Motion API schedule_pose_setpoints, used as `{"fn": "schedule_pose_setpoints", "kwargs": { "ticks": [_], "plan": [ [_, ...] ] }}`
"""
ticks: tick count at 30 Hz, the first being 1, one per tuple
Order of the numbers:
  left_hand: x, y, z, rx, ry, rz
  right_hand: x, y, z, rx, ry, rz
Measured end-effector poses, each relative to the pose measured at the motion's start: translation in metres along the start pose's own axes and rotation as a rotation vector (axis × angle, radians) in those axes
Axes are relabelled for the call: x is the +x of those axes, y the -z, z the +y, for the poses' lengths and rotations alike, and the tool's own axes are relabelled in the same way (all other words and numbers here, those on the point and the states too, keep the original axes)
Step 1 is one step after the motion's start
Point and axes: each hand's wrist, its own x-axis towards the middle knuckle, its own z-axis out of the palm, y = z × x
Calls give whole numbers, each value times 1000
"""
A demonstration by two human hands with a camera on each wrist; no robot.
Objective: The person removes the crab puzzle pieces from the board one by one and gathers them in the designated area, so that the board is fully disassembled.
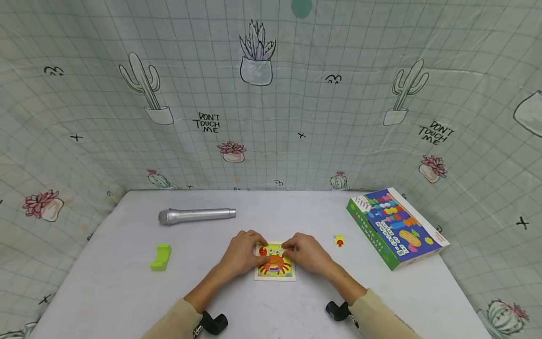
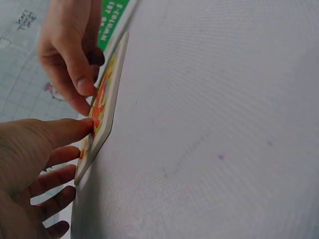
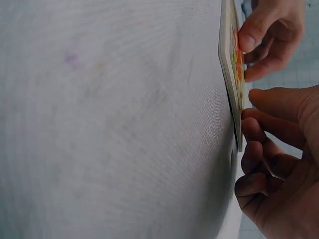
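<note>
A small square crab puzzle (image 1: pixel 274 269), with a pale wooden rim, lies on the white table between the two hands. My left hand (image 1: pixel 242 253) rests at its left side. In the left wrist view, the thumb (image 2: pixel 75 130) presses on the picture, while the other fingers spread loosely past the edge. At the upper right corner is my right hand (image 1: pixel 310 253). Its index fingertip (image 3: pixel 247 114) touches the puzzle in the right wrist view, the thumb lies close by, and the remaining fingers bend loosely. No piece shows between thumb and index finger. A loose yellow-and-red puzzle piece (image 1: pixel 338 240) lies right of the hand.
A silver microphone (image 1: pixel 197 215) lies at the back left, with a lime-green block (image 1: pixel 161 257) nearer the front. On the right stands a colourful toy box (image 1: pixel 395 228). Behind the table (image 1: pixel 271 310) hangs a checked curtain (image 1: pixel 271 108) with printed cacti.
</note>
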Motion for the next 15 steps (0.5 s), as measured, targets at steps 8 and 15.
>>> {"fn": "schedule_pose_setpoints", "kwargs": {
  "ticks": [8,15],
  "plan": [
    [0,1,1,0,-19,-2,2,-3,-2,-27,-39,-21],
    [-1,-4,2,31,-15,-4,4,-3,-2,-19,-44,-33]
  ]
}}
